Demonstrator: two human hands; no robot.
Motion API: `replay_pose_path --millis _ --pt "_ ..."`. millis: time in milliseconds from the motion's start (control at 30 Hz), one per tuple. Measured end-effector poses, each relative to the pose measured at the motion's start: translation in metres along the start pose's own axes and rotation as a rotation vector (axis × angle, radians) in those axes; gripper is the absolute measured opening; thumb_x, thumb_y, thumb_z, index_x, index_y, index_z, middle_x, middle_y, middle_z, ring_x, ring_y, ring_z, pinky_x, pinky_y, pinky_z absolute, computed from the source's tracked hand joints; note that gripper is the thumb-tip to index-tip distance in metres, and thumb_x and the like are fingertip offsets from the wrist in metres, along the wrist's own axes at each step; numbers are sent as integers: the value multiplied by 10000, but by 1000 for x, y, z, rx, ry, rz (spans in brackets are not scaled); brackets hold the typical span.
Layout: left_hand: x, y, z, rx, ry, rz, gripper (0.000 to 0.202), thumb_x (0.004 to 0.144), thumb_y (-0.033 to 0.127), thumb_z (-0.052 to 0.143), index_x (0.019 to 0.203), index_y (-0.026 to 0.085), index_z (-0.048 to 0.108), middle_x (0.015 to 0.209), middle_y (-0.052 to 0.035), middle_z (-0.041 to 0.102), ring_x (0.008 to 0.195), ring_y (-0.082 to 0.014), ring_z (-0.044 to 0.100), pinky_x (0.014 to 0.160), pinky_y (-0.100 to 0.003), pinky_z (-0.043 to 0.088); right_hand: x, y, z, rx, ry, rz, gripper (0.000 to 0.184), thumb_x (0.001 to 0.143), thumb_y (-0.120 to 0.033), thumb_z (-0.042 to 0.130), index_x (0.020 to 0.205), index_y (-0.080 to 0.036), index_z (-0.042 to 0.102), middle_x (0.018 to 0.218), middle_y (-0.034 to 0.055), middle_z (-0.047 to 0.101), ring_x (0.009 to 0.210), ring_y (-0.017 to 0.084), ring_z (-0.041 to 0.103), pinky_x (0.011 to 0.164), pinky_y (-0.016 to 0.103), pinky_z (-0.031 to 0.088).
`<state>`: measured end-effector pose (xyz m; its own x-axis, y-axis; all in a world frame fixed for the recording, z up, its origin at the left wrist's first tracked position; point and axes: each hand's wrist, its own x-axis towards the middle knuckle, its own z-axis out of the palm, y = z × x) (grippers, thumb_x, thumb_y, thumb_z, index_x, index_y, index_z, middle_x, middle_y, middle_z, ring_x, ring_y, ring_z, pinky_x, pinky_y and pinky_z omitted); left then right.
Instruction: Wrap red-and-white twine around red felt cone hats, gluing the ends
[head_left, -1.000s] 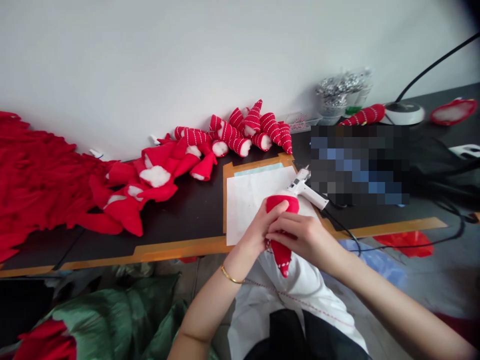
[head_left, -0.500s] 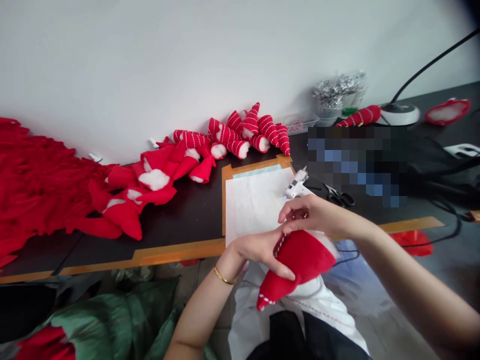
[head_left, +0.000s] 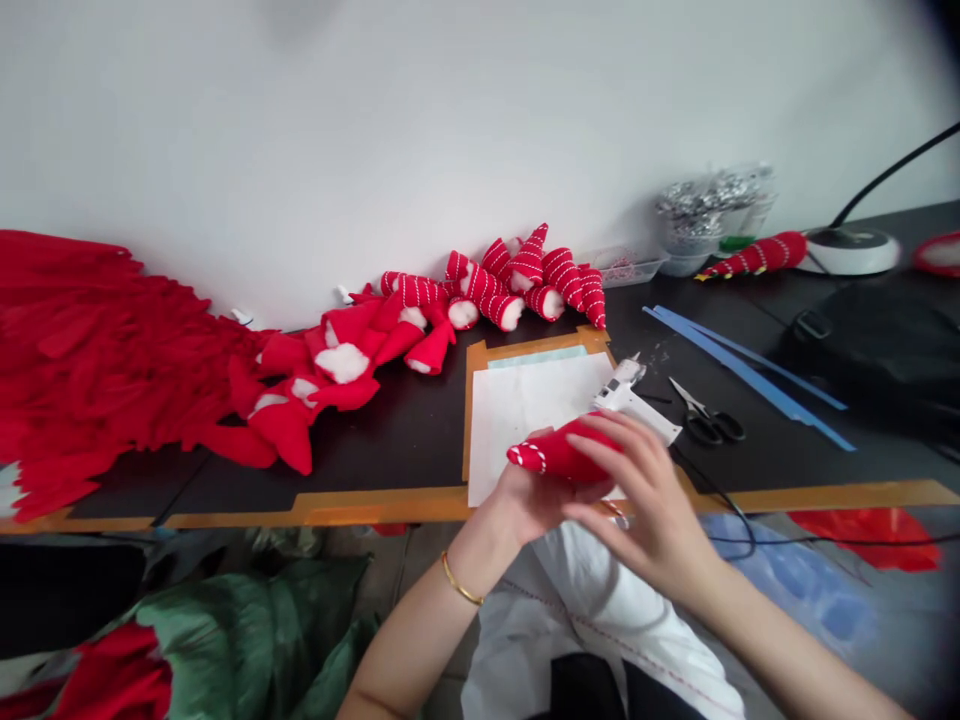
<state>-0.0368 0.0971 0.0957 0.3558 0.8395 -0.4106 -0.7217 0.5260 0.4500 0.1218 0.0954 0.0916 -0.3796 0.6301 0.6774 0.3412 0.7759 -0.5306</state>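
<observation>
L hand (head_left: 525,505) grips red cone (head_left: 559,458) from below | R hand (head_left: 645,510) fingers spread, laid on cone | cone over desk (head_left: 390,440) edge, tip twd 9 o'clock | glue gun (head_left: 630,395) at 1 o'clock

Glue gun (head_left: 634,398) on paper sheet (head_left: 534,400); scissors (head_left: 709,420) right of it.

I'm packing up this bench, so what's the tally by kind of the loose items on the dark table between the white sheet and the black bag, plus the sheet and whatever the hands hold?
Red cone, gripped by the left hand, right hand on it: 1
White sheet: 1
Glue gun: 1
Scissors: 1
Blue strips: 2
Total: 6
</observation>
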Motion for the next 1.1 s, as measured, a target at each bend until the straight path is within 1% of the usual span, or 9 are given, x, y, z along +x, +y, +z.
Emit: replay_pose_path --millis 100,200,267,333,400,467,600,800,1100 --pt "-13 -6 6 81 -20 44 461 925 578 554 1142 183 656 963 -81 744 791 -206 738 713 -292 565 12 -3 11 7 -32 2 421 919 -274 675 1334 -272 604 1293 124 683 1232 356 594 1070 585 421" --pt "-43 -1 4 383 -106 -60 728 869 769 484 1386 258 525 963 -80 748 631 -222 741 555 -292 542 23 9 9 235 126 295 318 945 -295 648 1262 -267 634 1211 106 723 1102 303 670 982 490 512" --pt "-62 8 -1 754 -15 -19 711 914 657 549 1493 262 432 842 -62 751 442 -150 647 423 -214 427 27 15 5 422 247 498 383 901 -385 711 1255 -264 633 1254 112 710 1126 316 666 966 468 530" --pt "-72 19 -5 981 167 188 607 937 603 555 1376 183 578 680 -42 709 345 -99 517 365 -191 312 28 14 4 595 315 595 446 854 -426 760 1253 -272 634 1264 100 711 1132 316 669 970 452 536" --pt "-70 29 -5 1050 299 484 483 918 553 621 1214 176 685 788 -74 731 525 -130 629 456 -203 413 29 7 8 757 309 616 459 836 -438 777 1245 -283 637 1220 82 734 1079 299 693 937 425 558" --pt "-62 34 -2 1030 233 656 490 835 513 750 1220 217 687 1126 -122 724 958 -226 708 735 -270 546 29 -3 14 875 275 626 450 836 -449 774 1235 -289 639 1180 74 750 1031 287 711 904 410 577" --pt "-48 26 7 923 -133 468 840 710 557 842 1437 277 530 1418 -135 586 1285 -348 565 1038 -451 484 29 -16 22 842 272 642 397 849 -481 753 1187 -286 678 1232 75 727 1142 300 666 1001 428 530" --pt "-46 5 6 1011 17 439 664 691 353 898 1291 257 630 1215 -89 703 1157 -350 639 1007 -461 492 36 -9 8 777 74 590 340 868 -562 692 870 -221 685 869 48 716 832 239 659 776 336 537" --pt "-36 5 -22 867 -4 374 815 546 523 944 1243 228 643 1058 -85 701 1001 -316 635 900 -400 500 43 21 5 1118 -86 789 303 851 -477 741 793 -189 664 754 4 650 691 150 593 690 267 491"
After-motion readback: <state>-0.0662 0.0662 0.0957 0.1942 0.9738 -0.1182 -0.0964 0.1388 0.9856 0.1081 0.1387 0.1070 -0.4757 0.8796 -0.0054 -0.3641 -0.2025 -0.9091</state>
